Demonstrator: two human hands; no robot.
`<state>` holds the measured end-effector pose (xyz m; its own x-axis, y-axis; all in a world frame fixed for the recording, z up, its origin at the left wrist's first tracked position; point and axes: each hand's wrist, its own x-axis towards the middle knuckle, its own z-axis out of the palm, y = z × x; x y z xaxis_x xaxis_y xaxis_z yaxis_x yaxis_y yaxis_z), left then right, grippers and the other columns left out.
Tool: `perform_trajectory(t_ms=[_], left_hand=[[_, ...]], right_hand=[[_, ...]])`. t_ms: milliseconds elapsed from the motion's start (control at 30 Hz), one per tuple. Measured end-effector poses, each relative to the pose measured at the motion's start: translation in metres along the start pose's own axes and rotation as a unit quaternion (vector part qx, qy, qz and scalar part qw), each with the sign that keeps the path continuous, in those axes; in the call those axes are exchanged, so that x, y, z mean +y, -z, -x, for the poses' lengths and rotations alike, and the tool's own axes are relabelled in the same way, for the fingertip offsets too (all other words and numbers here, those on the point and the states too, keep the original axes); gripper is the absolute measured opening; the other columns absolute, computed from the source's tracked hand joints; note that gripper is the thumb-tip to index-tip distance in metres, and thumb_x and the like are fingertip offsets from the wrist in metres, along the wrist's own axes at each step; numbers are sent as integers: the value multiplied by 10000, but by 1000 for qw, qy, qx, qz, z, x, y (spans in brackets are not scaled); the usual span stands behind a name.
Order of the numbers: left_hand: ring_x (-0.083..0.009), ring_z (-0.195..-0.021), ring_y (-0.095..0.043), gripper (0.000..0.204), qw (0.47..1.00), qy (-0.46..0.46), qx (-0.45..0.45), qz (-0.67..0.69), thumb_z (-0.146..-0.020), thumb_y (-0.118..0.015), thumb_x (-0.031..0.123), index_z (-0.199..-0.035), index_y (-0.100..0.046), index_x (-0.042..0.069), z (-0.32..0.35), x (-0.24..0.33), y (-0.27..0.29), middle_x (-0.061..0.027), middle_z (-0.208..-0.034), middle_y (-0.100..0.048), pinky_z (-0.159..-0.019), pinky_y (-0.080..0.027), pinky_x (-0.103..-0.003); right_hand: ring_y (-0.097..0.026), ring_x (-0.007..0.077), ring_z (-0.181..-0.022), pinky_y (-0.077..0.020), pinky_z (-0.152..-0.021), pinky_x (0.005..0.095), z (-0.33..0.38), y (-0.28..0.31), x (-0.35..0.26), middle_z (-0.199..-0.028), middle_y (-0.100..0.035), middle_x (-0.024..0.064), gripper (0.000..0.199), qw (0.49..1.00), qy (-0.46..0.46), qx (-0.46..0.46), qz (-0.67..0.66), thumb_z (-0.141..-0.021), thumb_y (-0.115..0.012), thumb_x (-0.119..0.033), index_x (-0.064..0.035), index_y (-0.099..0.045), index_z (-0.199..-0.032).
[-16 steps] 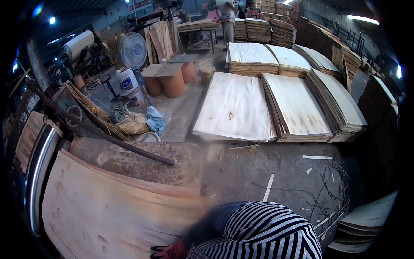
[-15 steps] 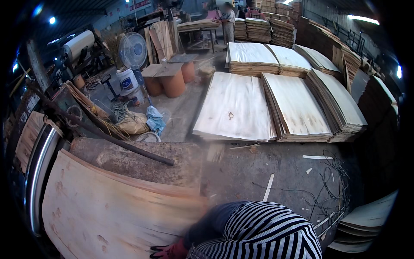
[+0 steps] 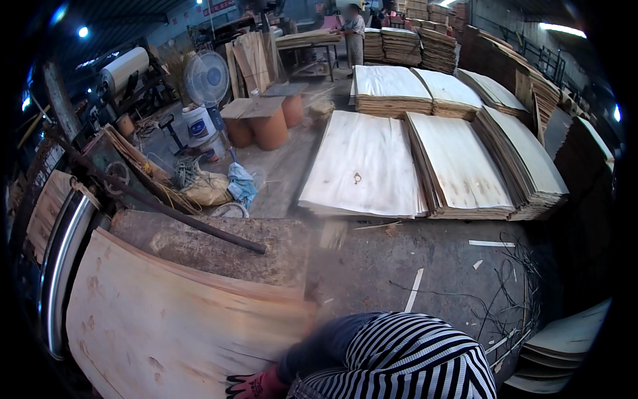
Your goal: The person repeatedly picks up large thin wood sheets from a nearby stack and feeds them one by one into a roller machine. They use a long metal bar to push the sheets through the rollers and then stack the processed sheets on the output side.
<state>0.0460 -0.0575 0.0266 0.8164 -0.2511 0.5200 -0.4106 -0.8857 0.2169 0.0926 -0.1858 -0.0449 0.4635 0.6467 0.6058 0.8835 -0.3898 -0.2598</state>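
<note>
Change since the earlier view: almost none; the veneer sheet lies in the same place across the lower left, and the gloved hand stays at its near edge.
Meaning: the sheet appears to be still under the hand's control, not yet shifted.
Sheet position: broad, pale and curved, resting beside a metal roller, in front of a dark worn slab.
Grip: the red glove touches the sheet's lower edge; whether its fingers are closed on it cannot be told, and which hand it is stays uncertain.
Other hand: not in view.
Hidden: the striped sleeve covers the arm; the frame cuts the glove off.
Hard to read: the sheet's right edge is blurred.
Surroundings: veneer stacks well apart on the floor; a fan beyond.
</note>
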Motion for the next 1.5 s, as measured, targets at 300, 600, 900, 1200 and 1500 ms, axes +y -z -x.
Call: perform_trajectory(t_ms=[300, 600, 900, 1200, 1500], left_hand=[[-383, -1100, -412, 550, 1000, 6, 4, 0, -800, -518, 291, -1225, -403, -39, 6, -6, 3, -235, -1201, -447, -956, -300, -459], [-390, -1117, -396, 549, 999, 45, 15, 0, -804, -505, 287, -1233, -394, -38, 26, -25, 13, -236, -1218, -435, -969, -283, -463], [-411, -1117, -388, 575, 982, 188, -21, -26, -730, -547, 330, -1187, -451, -6, 77, -62, -5, -214, -1216, -438, -960, -284, -500], [-391, -1172, -326, 616, 970, 241, -22, -5, -652, -622, 264, -1195, -450, 29, 91, -54, -3, -181, -1294, -373, -975, -234, -521], [-395, -1178, -320, 633, 968, 248, -22, 18, -653, -626, 292, -1219, -452, 69, 82, -55, -1, -191, -1280, -377, -970, -232, -530]], right_hand=[[-334, 351, -1181, -208, -927, 645, -4, 2, -4, -1249, -433, 101, 476, 1000, 11, -13, 13, -773, -522, -423, -188, -500, -1186], [-304, 371, -1191, -233, -974, 579, 1, -12, 1, -1227, -401, 150, 513, 999, 12, -11, -38, -678, -577, -369, -91, -519, -1105], [-412, 345, -1104, -259, -971, 528, -61, 34, -34, -1212, -433, 185, 528, 994, -9, -85, -69, -771, -519, -329, -52, -428, -1211], [-410, 330, -1123, -319, -951, 454, -61, 27, -29, -1175, -480, 178, 335, 975, 133, -170, -60, -770, -529, -265, -15, -605, -980], [-375, 349, -1175, -259, -1007, 466, -61, 12, -17, -1241, -432, 195, 555, 961, 17, -219, -165, -750, -528, -254, -70, -413, -1261]])
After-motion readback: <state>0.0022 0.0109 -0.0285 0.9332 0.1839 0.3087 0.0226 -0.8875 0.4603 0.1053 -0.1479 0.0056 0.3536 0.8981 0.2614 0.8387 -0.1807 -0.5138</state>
